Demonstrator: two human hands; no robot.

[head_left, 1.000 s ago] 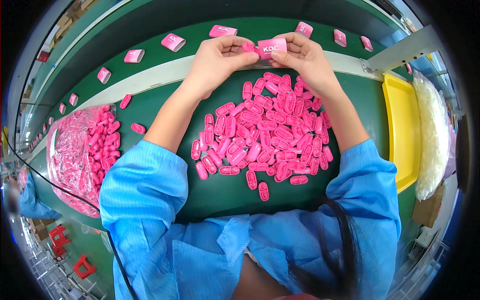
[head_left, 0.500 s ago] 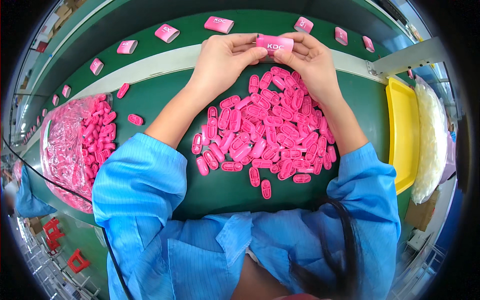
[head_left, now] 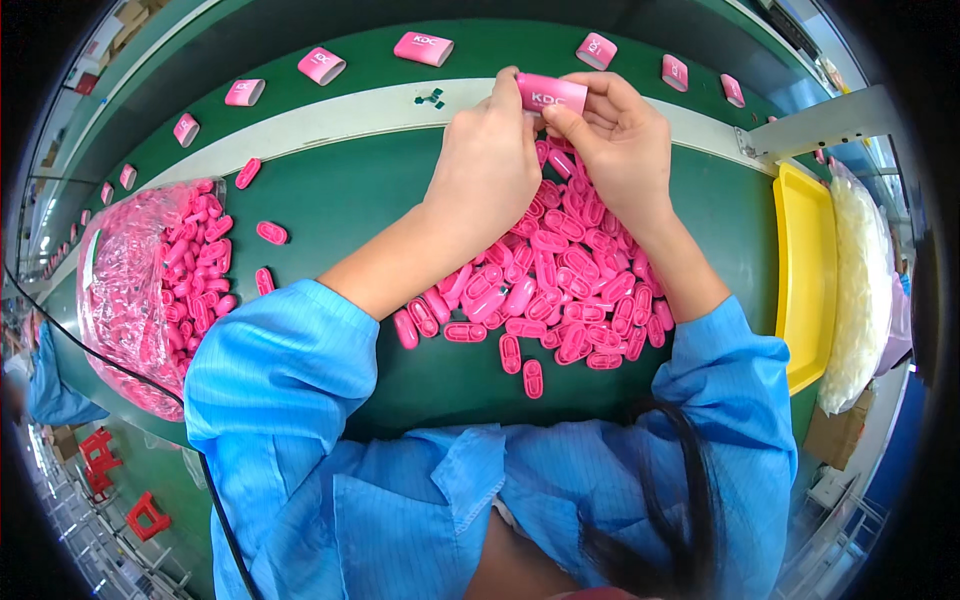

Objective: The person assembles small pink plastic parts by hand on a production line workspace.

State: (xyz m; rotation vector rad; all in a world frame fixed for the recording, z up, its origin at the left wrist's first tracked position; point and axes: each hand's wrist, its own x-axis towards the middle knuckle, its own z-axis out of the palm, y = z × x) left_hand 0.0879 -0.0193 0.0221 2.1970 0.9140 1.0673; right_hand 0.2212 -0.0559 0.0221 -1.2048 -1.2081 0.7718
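Above the far edge of the green work surface, a small pink oval case (head_left: 553, 94) with white lettering is held up between my hands. My right hand (head_left: 625, 135) pinches its right side, thumb in front and fingers behind. My left hand (head_left: 485, 160) is closed at its left end, a fingertip over that end; its thumb is mostly hidden. Beneath my hands lies a heap of pink oval caps (head_left: 545, 270), partly covered by my wrists.
Pink cases (head_left: 423, 48) stand spaced along a green belt (head_left: 520, 38) beyond a white rail (head_left: 370, 112). Left is a clear bag (head_left: 125, 290) of pink caps; several caps (head_left: 271, 232) lie near it. At right are a yellow tray (head_left: 805, 280), a white bag (head_left: 860, 300) and a metal bracket (head_left: 820, 125).
My left hand has turned and risen, its fingers shifting from the front of the case to its left end. My right hand keeps its hold. The cases on the belt have moved slightly left.
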